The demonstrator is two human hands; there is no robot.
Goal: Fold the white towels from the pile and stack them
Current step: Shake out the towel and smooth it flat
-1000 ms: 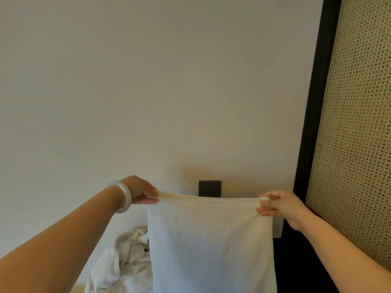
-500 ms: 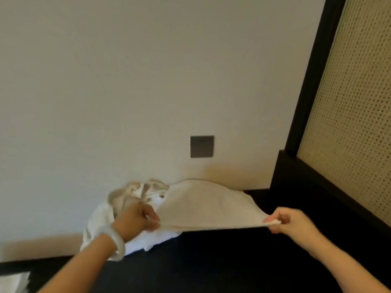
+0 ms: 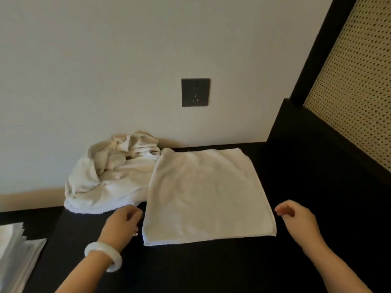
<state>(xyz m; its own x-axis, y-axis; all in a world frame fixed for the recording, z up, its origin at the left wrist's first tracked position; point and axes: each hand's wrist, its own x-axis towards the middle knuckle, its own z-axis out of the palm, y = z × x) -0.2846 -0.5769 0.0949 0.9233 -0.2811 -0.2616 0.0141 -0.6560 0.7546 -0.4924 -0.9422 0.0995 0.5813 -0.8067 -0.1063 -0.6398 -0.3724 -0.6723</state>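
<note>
From the head camera I see one white towel (image 3: 208, 195) spread flat on the dark desk (image 3: 211, 267), with its near hem facing me and its far edge close to the wall (image 3: 105, 60). The crumpled pile (image 3: 110, 176) of white towels sits to the left of that towel, against the wall, and the towel's far left corner lies over the pile's edge.

My left hand (image 3: 122, 222) is just beside the towel's left edge. Its fingers (image 3: 135, 212) are loosely curled and hold nothing, though I cannot tell whether a fingertip brushes the hem. A white bracelet (image 3: 103, 258) circles that wrist. My right hand (image 3: 296, 218) hangs just beside the towel's right edge, near its near corner. Its fingers (image 3: 282, 209) are also slack and lightly curled, apart from the cloth and holding nothing.

Well to the left of the towel, at the lower corner of the view, is a stack of folded white towels (image 3: 14, 250). Above the towel, a dark wall socket (image 3: 195, 92) is set in the wall. To the towel's right a black frame (image 3: 313, 60) rises with a woven panel (image 3: 355, 92) set in it.
</note>
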